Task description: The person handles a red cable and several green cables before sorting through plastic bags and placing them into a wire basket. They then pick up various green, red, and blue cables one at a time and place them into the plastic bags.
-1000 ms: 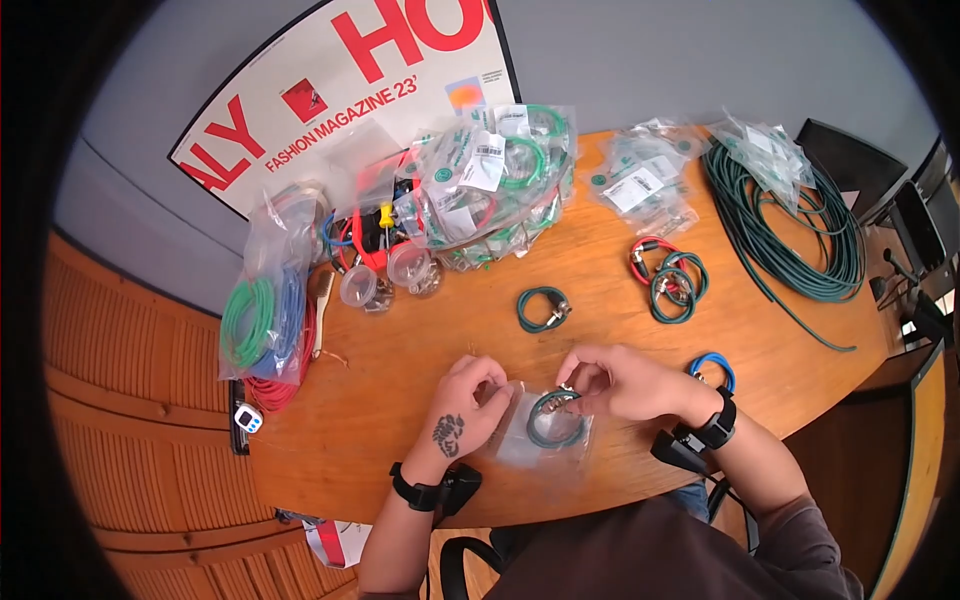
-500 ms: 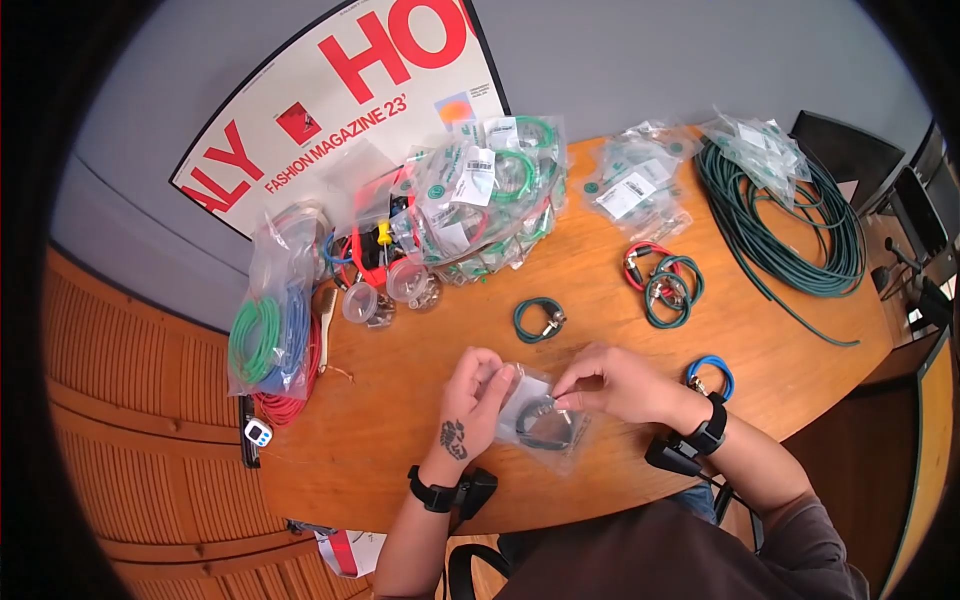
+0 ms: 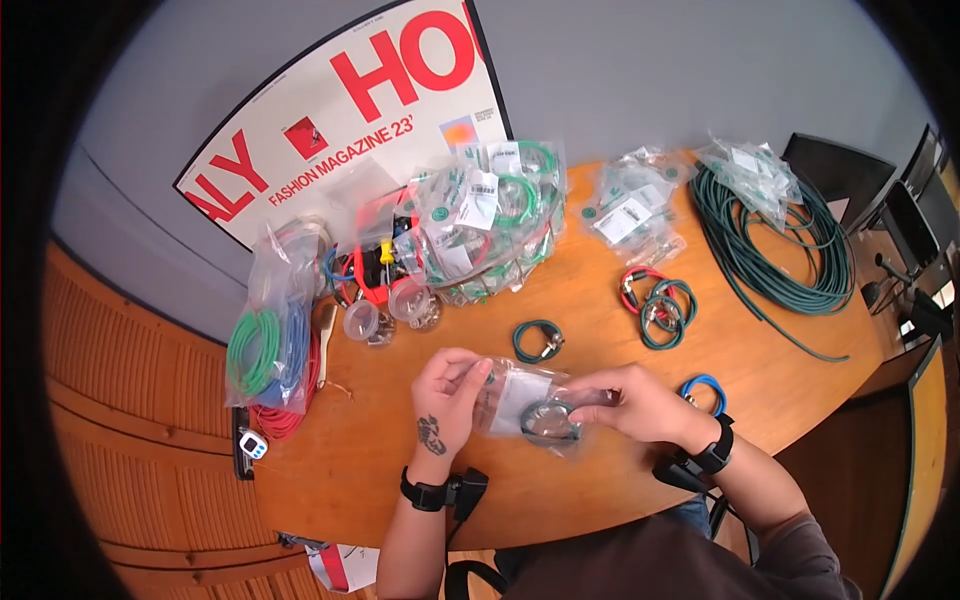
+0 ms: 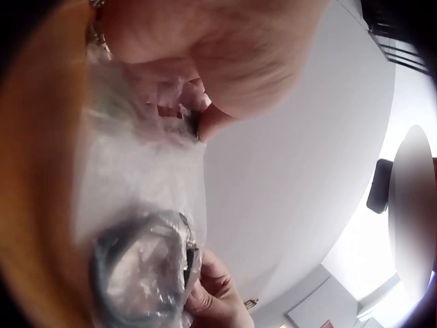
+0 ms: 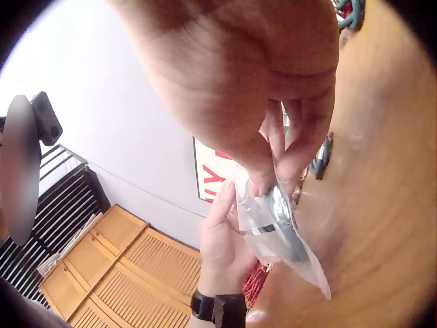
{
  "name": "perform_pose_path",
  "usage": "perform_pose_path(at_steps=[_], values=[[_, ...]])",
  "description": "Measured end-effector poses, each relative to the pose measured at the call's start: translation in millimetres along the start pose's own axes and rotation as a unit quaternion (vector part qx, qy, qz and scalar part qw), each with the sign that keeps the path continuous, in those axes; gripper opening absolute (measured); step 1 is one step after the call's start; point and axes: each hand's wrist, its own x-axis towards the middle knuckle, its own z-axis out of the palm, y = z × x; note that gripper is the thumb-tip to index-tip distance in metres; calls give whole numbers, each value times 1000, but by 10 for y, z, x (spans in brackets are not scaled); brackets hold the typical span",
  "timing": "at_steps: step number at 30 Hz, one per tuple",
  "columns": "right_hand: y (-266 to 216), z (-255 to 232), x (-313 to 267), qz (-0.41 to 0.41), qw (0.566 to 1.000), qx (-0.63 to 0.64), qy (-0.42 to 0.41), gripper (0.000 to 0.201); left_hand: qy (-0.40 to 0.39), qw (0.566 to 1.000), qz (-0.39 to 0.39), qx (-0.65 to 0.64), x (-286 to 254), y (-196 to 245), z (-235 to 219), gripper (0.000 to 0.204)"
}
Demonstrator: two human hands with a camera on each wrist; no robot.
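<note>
Both hands hold a clear plastic bag (image 3: 520, 395) with a white label. A coiled dark green cable (image 4: 102, 277) lies inside the bag, its metal connectors blurred behind the film in the left wrist view. My left hand (image 3: 448, 400) pinches the bag's left end between thumb and fingers. The right hand (image 3: 645, 405) grips the opposite end beside the coil, thumb in front, as the right wrist view also shows. Just beyond the bag, another green cable coil (image 3: 519, 340) rests on the table. A blue cable coil (image 3: 720, 395) is near the right wrist.
Red (image 3: 625, 290) and green coils (image 3: 650, 337) lie at right. Behind them are bagged cables (image 3: 630, 215) and a large cable coil (image 3: 710, 220). Piled bags (image 3: 480, 240), small clear tubs (image 3: 362, 322) and a bag of green and blue cables (image 3: 255, 350) line the left.
The bag, first flat near the table's front with the coil at its top, is now turned and stretched between the hands. The left hand has shifted left, the right hand slightly right.
</note>
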Motion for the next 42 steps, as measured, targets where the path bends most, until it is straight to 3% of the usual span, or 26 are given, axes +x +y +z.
perform_pose_path(at_steps=[2,4,6,8,10,12,16,22,27,34,36,37,38,39,40,42], values=[[-102,-84,25,18,998,-56,-16,34,-7,995,-89,-51,82,-14,-75,13],[-172,-162,56,38,992,-115,-35,34,-3,990,-86,-110,181,-205,-139,14],[-184,-239,105,-3,998,-65,-11,32,1,982,-84,-168,249,-350,-181,15],[-168,-386,191,-26,995,-96,-2,31,25,940,-126,-317,283,-458,-218,16],[-284,-568,331,2,999,-14,45,30,31,937,-119,-326,298,-521,-270,17],[-410,-731,537,14,994,87,68,28,-28,932,-132,-336,283,-494,-320,15],[-544,-1035,1169,21,987,83,135,27,-35,942,-115,-313,280,-614,-330,14],[-868,-748,2143,21,979,129,157,53,-31,932,-125,-339,294,-637,-361,12],[-871,-368,2481,19,962,179,204,73,-39,936,-130,-324,284,-664,-373,12],[-868,-244,2602,33,963,184,197,63,-47,938,-134,-315,283,-655,-356,12],[-995,-286,2508,86,968,-112,208,47,-46,941,-133,-307,278,-653,-365,12],[-1042,-275,2472,85,968,-114,205,47,-43,944,-132,-299,274,-652,-364,11],[-1080,-260,2425,24,935,-271,228,40,-39,944,-131,-301,274,-656,-361,11],[-1100,-256,2399,-38,873,-418,247,34,-42,945,-129,-297,279,-663,-355,11],[-1055,-251,2438,-39,873,-418,248,34,-46,947,-128,-291,289,-662,-345,10],[-857,-197,2610,-237,800,-510,207,35,-49,950,-132,-280,303,-668,-341,10]])
